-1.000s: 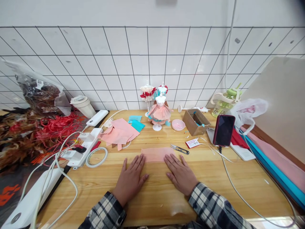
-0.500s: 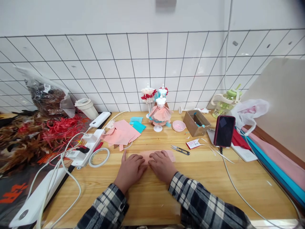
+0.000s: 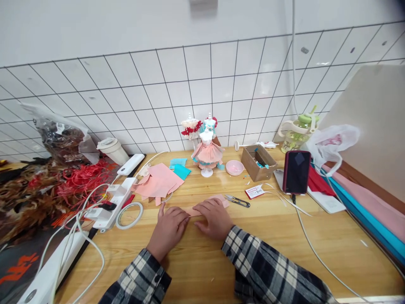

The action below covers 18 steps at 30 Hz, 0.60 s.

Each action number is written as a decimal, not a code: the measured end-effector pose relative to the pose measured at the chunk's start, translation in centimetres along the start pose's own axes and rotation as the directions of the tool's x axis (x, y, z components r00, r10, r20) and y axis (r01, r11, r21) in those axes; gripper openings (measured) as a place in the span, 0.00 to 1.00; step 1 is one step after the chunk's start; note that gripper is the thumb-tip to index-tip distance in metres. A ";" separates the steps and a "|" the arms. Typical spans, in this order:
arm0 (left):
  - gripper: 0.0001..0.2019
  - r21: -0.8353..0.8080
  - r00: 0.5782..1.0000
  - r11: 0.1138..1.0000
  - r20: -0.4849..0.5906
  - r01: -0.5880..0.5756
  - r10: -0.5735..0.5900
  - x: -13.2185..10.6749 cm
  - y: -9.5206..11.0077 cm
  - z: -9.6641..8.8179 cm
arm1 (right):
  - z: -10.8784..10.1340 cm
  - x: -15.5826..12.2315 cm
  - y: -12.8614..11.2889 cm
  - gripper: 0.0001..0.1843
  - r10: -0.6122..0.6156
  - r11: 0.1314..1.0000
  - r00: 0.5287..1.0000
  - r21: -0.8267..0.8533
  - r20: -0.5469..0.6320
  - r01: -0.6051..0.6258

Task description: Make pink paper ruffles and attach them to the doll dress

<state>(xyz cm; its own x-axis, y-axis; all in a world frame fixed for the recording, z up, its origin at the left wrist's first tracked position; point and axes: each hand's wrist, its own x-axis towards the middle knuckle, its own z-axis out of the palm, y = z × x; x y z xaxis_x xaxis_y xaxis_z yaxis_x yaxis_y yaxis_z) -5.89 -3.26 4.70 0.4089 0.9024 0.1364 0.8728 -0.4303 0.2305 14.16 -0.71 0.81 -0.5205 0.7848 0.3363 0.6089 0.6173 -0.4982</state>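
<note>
A narrow strip of pink fabric [image 3: 224,200] lies on the wooden table in front of me. My left hand [image 3: 169,231] is palm down at the strip's left end, its index finger and thumb closed on the edge while the little finger sticks out. Across the middle of the strip lies my right hand [image 3: 215,218], fingers stretched flat on the cloth and thumb apart on the near side. Both hands cover much of the strip. Just beyond its right end are black-handled thread snips [image 3: 238,201].
Pink fabric pieces [image 3: 161,181] and blue scraps [image 3: 182,171] lie behind my left hand. Small dress forms [image 3: 207,154] stand near the wall beside a pink bowl [image 3: 234,167] and cardboard box [image 3: 258,169]. A phone [image 3: 296,172] stands right; a power strip [image 3: 114,207] and tape roll [image 3: 129,215] left.
My right thumb has moved off the cloth toward me, and the right fingers have flattened over the strip. The strip now lies more slanted, its right end higher. The view has tilted slightly.
</note>
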 end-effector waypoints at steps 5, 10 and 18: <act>0.14 0.022 0.996 0.996 0.020 -0.088 0.088 1.8 0.9 -3.0 | -0.9 -0.1 0.4 0.08 0.074 0.993 0.988 0.104 -0.136 -0.060; 0.14 0.023 0.975 0.978 0.083 -0.208 0.205 4.9 1.6 -6.3 | -2.7 -0.6 0.8 0.08 0.133 0.970 0.963 0.230 -0.235 -0.078; 0.32 -0.404 0.983 0.904 -0.047 0.142 -0.175 16.2 -2.1 -10.3 | -6.0 -2.4 3.6 0.18 0.133 0.683 0.990 0.720 0.047 -0.126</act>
<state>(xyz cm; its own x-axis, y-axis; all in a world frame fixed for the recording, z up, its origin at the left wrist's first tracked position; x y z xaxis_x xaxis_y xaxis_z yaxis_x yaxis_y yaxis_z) -3.81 11.97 16.34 0.2364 0.9617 0.1388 0.7393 -0.2707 0.6166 21.21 -0.05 3.05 -0.4622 0.8566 0.2292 0.0504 0.2834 -0.9577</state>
